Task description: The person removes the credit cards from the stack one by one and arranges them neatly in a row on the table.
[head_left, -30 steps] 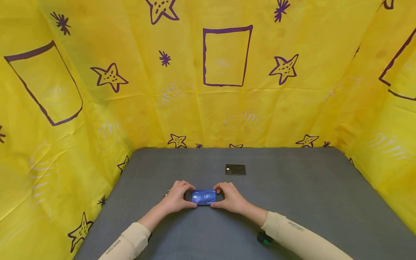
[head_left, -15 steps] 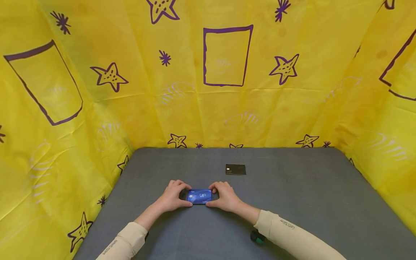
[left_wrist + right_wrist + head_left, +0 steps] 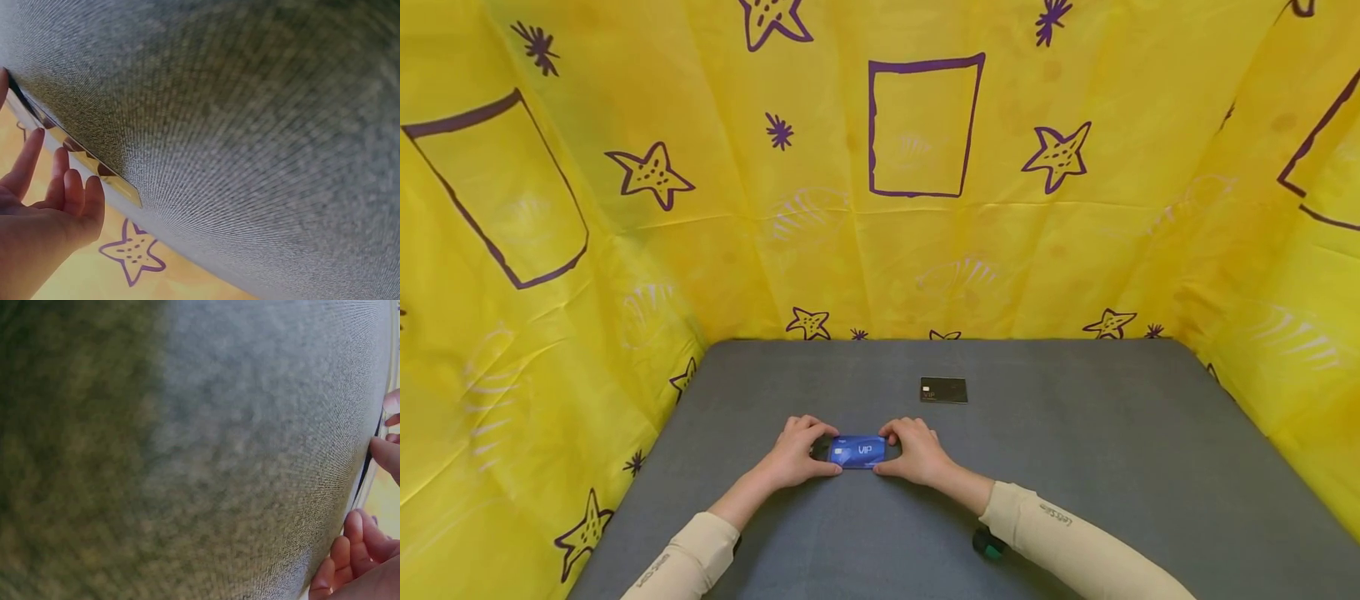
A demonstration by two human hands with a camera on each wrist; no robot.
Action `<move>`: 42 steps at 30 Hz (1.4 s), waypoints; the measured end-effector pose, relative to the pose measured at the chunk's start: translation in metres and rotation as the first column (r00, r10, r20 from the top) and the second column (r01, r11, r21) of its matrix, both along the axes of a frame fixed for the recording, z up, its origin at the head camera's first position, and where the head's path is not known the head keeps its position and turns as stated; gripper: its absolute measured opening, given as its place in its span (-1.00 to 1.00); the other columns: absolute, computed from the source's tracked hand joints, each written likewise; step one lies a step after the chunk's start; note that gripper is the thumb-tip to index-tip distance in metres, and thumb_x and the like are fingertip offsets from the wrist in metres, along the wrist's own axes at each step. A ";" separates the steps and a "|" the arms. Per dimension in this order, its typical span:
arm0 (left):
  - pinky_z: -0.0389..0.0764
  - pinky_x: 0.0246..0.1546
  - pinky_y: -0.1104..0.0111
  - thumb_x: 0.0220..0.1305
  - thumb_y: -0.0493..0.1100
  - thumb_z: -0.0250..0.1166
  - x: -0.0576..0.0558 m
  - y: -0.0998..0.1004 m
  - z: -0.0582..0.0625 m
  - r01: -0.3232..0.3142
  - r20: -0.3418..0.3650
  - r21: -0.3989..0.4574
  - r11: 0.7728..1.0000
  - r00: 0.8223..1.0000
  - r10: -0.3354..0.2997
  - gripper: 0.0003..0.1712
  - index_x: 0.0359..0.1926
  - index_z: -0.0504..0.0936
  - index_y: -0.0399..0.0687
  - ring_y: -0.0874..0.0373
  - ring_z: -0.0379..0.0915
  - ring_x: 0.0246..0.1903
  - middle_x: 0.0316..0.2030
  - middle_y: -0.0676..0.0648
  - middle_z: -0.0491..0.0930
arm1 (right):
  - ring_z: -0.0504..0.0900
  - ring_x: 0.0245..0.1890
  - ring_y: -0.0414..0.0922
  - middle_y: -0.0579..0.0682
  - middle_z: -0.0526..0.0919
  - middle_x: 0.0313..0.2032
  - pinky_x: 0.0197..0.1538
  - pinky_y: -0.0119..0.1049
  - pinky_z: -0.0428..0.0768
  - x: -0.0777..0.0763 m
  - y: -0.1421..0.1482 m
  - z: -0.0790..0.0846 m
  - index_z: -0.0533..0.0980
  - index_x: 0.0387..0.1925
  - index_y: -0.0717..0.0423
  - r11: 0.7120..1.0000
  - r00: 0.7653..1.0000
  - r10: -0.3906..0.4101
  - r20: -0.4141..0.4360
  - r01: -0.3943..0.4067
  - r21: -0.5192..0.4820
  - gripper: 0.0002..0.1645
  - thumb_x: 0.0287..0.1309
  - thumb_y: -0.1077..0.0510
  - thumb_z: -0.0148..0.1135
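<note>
A blue card [image 3: 858,452] printed "VIP" lies low over the grey table, level between my two hands. My left hand [image 3: 796,454] pinches its left end, thumb at the near edge and a finger at the far edge. My right hand [image 3: 917,452] grips the right end in the same way. Dark patches show past both short ends of the card, inside the curve of each hand. In the left wrist view, a thin glossy strip [image 3: 112,178] beside the left fingers [image 3: 57,181] mirrors them. The right fingers [image 3: 355,534] show at the right wrist view's edge.
A black card [image 3: 943,390] marked "VIP" lies on the grey table [image 3: 1075,467], beyond my right hand. Yellow cloth walls [image 3: 820,242] with purple drawings stand along the table's back and sides. A dark and green band [image 3: 988,543] sits under the right sleeve.
Both hands and the blue card between them have shifted a little left, mostly in the first half second. The grip looks the same, and the black card stays in place.
</note>
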State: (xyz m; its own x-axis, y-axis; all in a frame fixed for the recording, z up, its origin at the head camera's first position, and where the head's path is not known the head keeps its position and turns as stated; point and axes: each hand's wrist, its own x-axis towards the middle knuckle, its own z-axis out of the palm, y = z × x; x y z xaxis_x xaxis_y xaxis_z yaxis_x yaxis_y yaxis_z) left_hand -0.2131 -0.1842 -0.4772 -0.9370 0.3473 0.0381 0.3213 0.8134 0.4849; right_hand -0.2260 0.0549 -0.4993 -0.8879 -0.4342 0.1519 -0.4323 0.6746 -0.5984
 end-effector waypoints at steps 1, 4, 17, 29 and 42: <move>0.27 -0.11 0.09 -0.14 0.10 0.47 0.000 0.000 0.000 -0.001 -0.002 0.000 1.000 1.000 0.001 -0.41 -0.04 0.58 0.03 0.01 0.18 -0.08 -0.15 -0.05 0.41 | 0.33 -0.28 -0.15 -0.14 0.46 -0.39 -0.28 -0.22 0.21 0.000 0.000 0.000 0.53 -0.17 0.02 1.000 1.000 -0.003 0.001 0.003 0.001 -0.41 -0.30 -0.11 0.49; 0.28 -0.13 0.08 -0.15 0.09 0.48 0.000 -0.001 0.000 0.000 -0.010 0.007 1.000 1.000 0.000 -0.41 -0.04 0.58 0.02 0.01 0.17 -0.09 -0.15 -0.05 0.41 | 0.32 -0.28 -0.15 -0.13 0.47 -0.39 -0.28 -0.22 0.20 0.000 0.000 0.002 0.53 -0.17 0.01 1.000 1.000 -0.006 0.000 0.006 0.002 -0.42 -0.30 -0.11 0.50; 0.26 -0.06 0.05 -0.15 0.09 0.48 -0.003 -0.003 -0.003 -0.009 -0.014 0.001 1.000 1.000 0.009 -0.42 -0.07 0.58 -0.02 -0.02 0.19 -0.05 -0.14 -0.04 0.45 | 0.32 -0.30 -0.17 -0.16 0.46 -0.40 -0.29 -0.23 0.21 -0.001 0.000 0.000 0.54 -0.16 0.00 1.000 1.000 0.007 -0.023 -0.007 0.009 -0.41 -0.29 -0.13 0.49; 0.26 -0.06 0.08 -0.16 0.09 0.48 -0.004 -0.003 -0.004 -0.011 -0.023 0.007 1.000 1.000 0.011 -0.42 -0.09 0.58 -0.04 -0.01 0.20 -0.07 -0.16 -0.02 0.45 | 0.31 -0.31 -0.18 -0.14 0.44 -0.40 -0.29 -0.24 0.19 -0.001 0.000 0.001 0.54 -0.15 -0.01 1.000 1.000 0.008 -0.026 -0.008 0.018 -0.42 -0.27 -0.13 0.48; 0.27 -0.07 0.09 -0.14 0.07 0.48 -0.002 -0.003 -0.006 0.000 -0.033 0.021 1.000 0.999 0.001 -0.42 -0.08 0.58 -0.06 0.00 0.20 -0.08 -0.15 -0.06 0.45 | 0.30 -0.31 -0.18 -0.13 0.45 -0.39 -0.29 -0.24 0.18 0.001 0.002 0.001 0.53 -0.13 0.01 1.000 1.000 0.021 -0.017 -0.021 0.000 -0.41 -0.25 -0.12 0.48</move>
State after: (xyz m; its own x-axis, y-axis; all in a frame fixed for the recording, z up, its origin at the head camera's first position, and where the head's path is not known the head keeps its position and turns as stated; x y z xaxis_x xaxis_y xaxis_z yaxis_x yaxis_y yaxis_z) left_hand -0.2152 -0.1867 -0.4831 -0.9352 0.3458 0.0761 0.3369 0.8031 0.4914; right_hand -0.2247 0.0569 -0.4988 -0.8760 -0.4526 0.1668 -0.4563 0.6655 -0.5907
